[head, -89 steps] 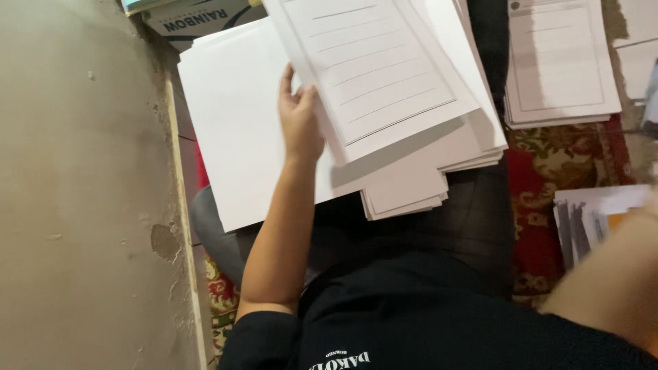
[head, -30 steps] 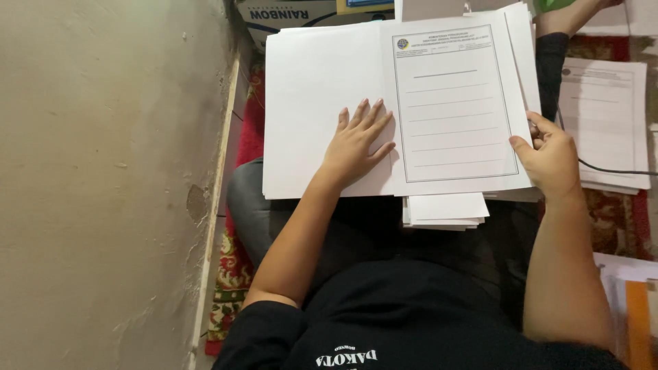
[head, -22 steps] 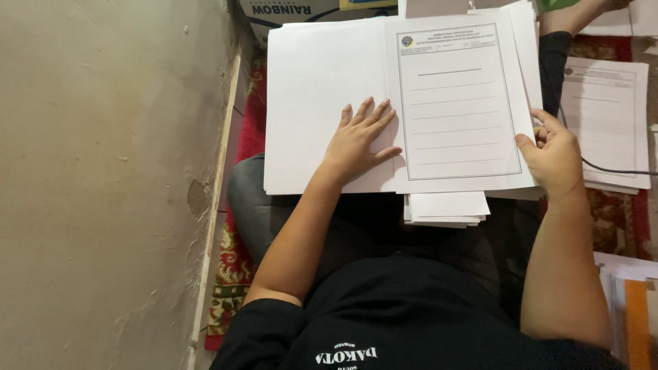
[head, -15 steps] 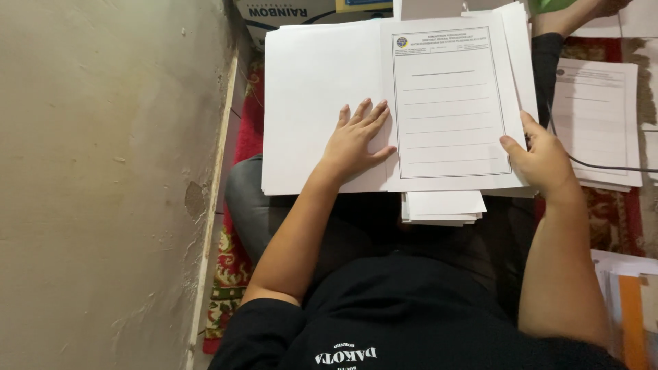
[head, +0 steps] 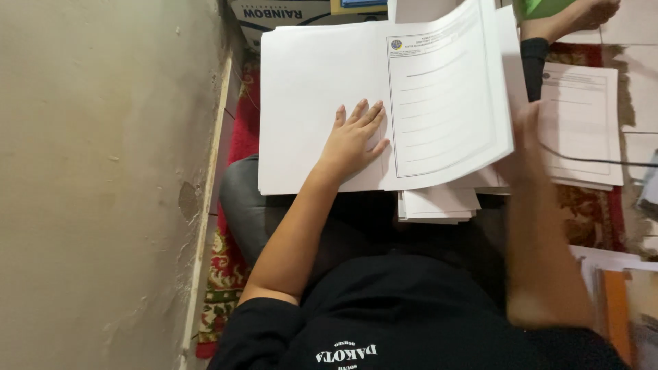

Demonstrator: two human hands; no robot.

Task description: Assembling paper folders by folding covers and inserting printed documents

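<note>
We see the left hand [head: 353, 140] lying flat, palm down, fingers spread and fully open, on the blank sheet [head: 308, 109] that forms the left half of the paper spread across the lap. It presses on the sheet and grips nothing.

The right hand [head: 526, 140] is blurred. It sits at the right edge of the printed form [head: 445, 96], a white page with a small round emblem at its top left and ruled lines inside a border. The form's right side is lifted and curved upward. We cannot tell how far the right hand is closed, or whether its fingers pinch the page.

Under the form, a stack of paper [head: 439, 205] juts out toward the body, its edges stepped.

To the right, a second pile of forms [head: 582, 123] rests on the patterned red rug [head: 589, 216], with a dark cable [head: 582, 161] running across it. Another person's arm [head: 569, 17] shows at the top right. A plastered wall [head: 103, 185] fills the left side.
</note>
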